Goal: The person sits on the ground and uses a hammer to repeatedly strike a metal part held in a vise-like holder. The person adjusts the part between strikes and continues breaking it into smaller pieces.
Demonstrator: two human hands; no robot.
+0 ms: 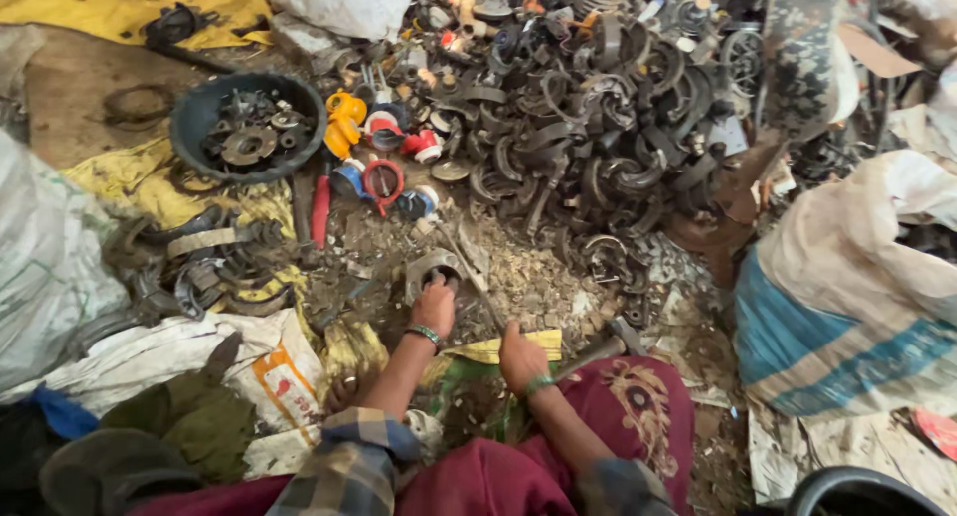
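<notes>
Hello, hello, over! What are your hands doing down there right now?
Left hand gripping a round metal ring part on the ground. Right hand closed on a hammer, resting low. Scrap bits and heaped metal parts crowd close ahead.

— Where did the basin (194,117) sit?
— Left of the scrap heap (588,107), behind the left hand (435,305).
— And the sack (847,307)?
— Right of the right hand (520,358).

One head-worn camera looks steeply down from close above, both hands low in the middle, the scrap pile (598,107) spreading beyond them.
</notes>
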